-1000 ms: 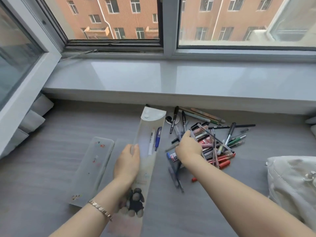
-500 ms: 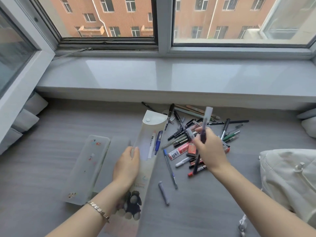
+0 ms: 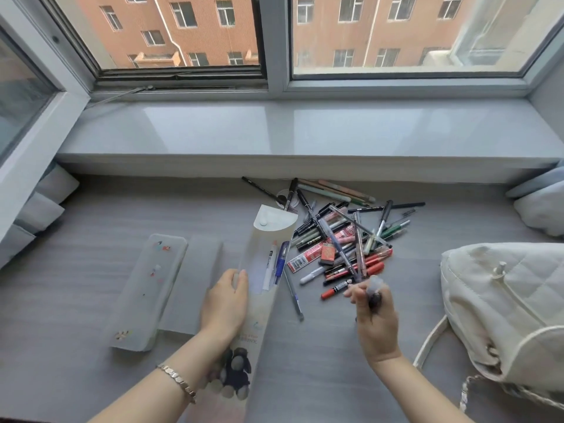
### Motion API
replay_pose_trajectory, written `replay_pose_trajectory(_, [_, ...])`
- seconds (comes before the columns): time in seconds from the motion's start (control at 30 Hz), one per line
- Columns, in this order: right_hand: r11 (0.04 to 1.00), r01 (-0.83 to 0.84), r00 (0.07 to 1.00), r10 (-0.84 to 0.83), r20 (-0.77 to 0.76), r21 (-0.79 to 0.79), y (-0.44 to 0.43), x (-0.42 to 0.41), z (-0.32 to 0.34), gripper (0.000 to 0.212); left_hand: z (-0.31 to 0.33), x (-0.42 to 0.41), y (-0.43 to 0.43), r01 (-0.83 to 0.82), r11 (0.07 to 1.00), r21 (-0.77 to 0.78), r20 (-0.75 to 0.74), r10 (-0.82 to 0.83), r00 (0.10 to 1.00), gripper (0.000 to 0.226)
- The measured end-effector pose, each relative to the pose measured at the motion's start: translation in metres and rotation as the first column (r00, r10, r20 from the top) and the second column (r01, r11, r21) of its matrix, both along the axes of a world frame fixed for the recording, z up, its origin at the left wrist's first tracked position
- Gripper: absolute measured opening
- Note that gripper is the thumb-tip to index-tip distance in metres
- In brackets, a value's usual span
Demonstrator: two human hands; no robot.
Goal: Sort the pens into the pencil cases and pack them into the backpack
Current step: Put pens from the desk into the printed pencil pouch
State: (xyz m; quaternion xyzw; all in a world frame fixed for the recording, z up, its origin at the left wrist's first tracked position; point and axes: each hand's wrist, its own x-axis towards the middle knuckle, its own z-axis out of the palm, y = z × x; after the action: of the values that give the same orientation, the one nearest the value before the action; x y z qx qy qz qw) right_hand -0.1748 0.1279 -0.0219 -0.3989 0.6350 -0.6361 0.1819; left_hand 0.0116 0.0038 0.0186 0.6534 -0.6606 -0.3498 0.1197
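Pens (image 3: 341, 242): loose heap of many, mixed black, red, green and clear barrels, crossed over one another on grey desk (image 3: 91, 270), just below window sill (image 3: 305, 129). Flat red-and-white refill packet (image 3: 306, 257) among them at heap's left edge. 1 slim pen (image 3: 293, 293) apart from heap, lying alone just right of open case.

Open pencil case (image 3: 259, 270): translucent, long, flap with white snap at far end, lying lengthwise at centre of desk. 2 pens inside, 1 white (image 3: 269, 267) and 1 blue (image 3: 280, 262), side by side under the clear face. Dark plush charm (image 3: 236, 372) resting at near end.

Second pencil case (image 3: 149, 288): frosted, small coloured stickers on lid, lying closed to left of open case, with a flat grey panel (image 3: 193, 279) between the 2.

Left hand (image 3: 225, 303): palm down, fingers loosely extended, pressing left edge of open pencil case; link bracelet (image 3: 177, 381) on wrist.

Right hand (image 3: 377, 323): fingers curled closed around held pens (image 3: 358, 264), at least 1 clear-barrelled, blurred, tips pointing away over near edge of heap; exact count not readable.

Backpack (image 3: 500, 300): cream, quilted, lying at right edge of desk, well apart from cases; strap and chain trailing at near side.

Cushions (image 3: 540, 209): pale, at far right corner.
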Motion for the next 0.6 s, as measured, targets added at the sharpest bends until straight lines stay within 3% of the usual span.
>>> replay_pose_trajectory(0.17, [0.982,0.115,0.955,-0.151,0.257,0.151,-0.004,0.005,0.011,0.051,-0.001,-0.001,0.006,-0.011,0.999,0.030,-0.016,0.011,1.000,0.028])
replay_pose_trajectory(0.3, [0.989,0.137,0.869,-0.097,0.485,-0.048,-0.033,0.000,0.069,0.027,0.002,-0.011,0.017,0.098,0.990,0.102,-0.041,-0.095,0.995,0.032])
replay_pose_trajectory(0.4, [0.986,0.092,0.852,-0.006,0.524,-0.139,-0.051,0.007,0.092,0.018,0.005,-0.024,0.030,0.221,0.965,0.142,-0.122,-0.204,0.971,0.035])
replay_pose_trajectory(0.53, [0.990,-0.092,0.813,0.012,0.582,0.109,-0.051,0.019,0.085,0.009,0.014,-0.039,0.043,0.292,0.947,0.131,-0.191,-0.265,0.945,0.035])
replay_pose_trajectory(0.6, [0.985,-0.122,0.766,0.017,0.643,0.120,-0.047,0.016,0.084,0.025,0.017,-0.042,0.045,0.292,0.949,0.122,-0.183,-0.268,0.946,0.036])
